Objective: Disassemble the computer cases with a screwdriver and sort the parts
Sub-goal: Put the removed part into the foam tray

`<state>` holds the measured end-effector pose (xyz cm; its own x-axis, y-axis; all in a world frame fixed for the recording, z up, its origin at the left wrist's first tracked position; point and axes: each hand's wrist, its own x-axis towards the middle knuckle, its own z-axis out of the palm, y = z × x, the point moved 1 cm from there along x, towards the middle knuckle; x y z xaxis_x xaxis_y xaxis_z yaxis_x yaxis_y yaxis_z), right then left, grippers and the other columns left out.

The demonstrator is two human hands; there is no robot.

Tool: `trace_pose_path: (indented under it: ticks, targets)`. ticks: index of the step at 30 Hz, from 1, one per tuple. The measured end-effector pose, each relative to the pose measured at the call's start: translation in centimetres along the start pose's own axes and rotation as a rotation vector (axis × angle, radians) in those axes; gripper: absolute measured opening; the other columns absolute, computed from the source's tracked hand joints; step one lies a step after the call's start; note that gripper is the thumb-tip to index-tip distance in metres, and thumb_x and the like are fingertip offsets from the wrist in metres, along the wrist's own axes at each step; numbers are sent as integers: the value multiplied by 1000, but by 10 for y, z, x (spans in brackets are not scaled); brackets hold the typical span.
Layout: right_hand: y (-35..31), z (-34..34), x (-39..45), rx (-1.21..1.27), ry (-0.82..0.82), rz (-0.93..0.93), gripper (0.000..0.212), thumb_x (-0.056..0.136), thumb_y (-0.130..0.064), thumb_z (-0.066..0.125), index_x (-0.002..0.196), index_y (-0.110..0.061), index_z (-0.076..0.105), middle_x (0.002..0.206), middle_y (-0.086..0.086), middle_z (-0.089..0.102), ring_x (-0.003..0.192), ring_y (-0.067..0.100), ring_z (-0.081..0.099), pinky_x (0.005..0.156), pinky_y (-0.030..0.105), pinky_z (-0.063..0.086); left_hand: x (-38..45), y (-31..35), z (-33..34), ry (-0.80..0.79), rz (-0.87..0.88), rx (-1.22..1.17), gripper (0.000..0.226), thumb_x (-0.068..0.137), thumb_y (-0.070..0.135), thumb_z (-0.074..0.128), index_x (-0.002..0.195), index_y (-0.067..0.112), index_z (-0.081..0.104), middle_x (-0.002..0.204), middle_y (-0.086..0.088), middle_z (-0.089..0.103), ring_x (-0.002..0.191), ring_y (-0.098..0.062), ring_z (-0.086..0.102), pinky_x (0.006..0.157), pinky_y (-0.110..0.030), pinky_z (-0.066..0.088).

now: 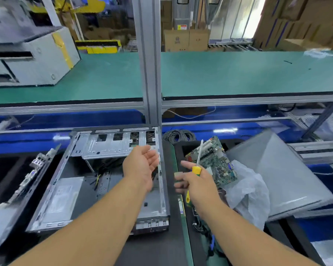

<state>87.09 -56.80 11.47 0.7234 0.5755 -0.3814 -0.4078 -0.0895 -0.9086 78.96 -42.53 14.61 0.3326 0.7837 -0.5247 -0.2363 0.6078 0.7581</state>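
The right hand [195, 184] grips a screwdriver [197, 162], shaft pointing up and away, just right of the computer case [96, 181]. The left hand [142, 164] hangs open, palm turned inward, over the case's right wall and nearer to it. The case's long axis runs away from the hands. Its drive cage [108, 144], probably still fastened, lies beyond the left hand.

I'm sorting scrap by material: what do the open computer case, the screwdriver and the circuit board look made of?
Open computer case: bare sheet metal, likely steel; dull grey sheen, stamped holes.
Screwdriver, gripped by the right hand: pale metal shaft, glossy yellow handle, probably plastic.
Circuit board: green laminate carrying small components and white slots.
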Motion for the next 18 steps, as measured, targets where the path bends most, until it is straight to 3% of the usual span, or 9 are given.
trace_pose_path:
  ticks: [2,5,9,11,13,15,18]
  targets:
    - [-9,36,1,115,-58,48,38,96,7,54,118,-19,67,87,18,76,71,28,65,63,36,58,16,14,-29,124,2,32,10,92,15,58,93,7,65,66,-4,61,61,-20,58,56,-28,50]
    - [-9,82,-3,123,-96,75,33,99,-1,51,121,-20,66,98,16,78,90,31,74,70,40,62,35,26,-64,184,-112,131,16,97,27,59,86,16,54,71,-5,50,59,-20,45,52,-30,36]
    - [6,117,-8,39,-68,76,30,101,-6,56,126,-20,64,112,14,73,105,27,71,91,48,61,55,23,-82,16,-288,201,28,103,30,58,80,17,48,79,-9,47,65,-21,46,61,-34,42]
    - [13,118,-9,-3,-17,73,31,100,-6,59,128,-18,64,116,13,71,108,27,70,93,48,60,64,19,-81,-66,-328,223,25,104,28,57,82,18,50,79,-10,53,69,-22,50,64,-34,46]
    - [17,115,-9,-11,19,72,31,100,-5,60,128,-17,64,116,15,71,107,28,71,90,44,61,75,16,-75,-134,-364,200,18,105,21,54,89,14,54,83,-13,65,76,-25,57,66,-34,47]
    - [19,111,-9,11,38,75,30,100,-3,59,127,-15,65,115,18,72,104,33,73,83,43,63,87,15,-68,-189,-396,154,13,107,17,50,110,7,57,113,-18,64,97,-30,62,72,-36,50]
    - [22,107,-9,86,83,93,30,100,0,52,125,-10,65,110,23,74,100,40,73,78,47,64,106,13,-64,-180,-405,105,33,106,11,52,133,-7,50,133,-26,59,106,-32,64,80,-37,55]
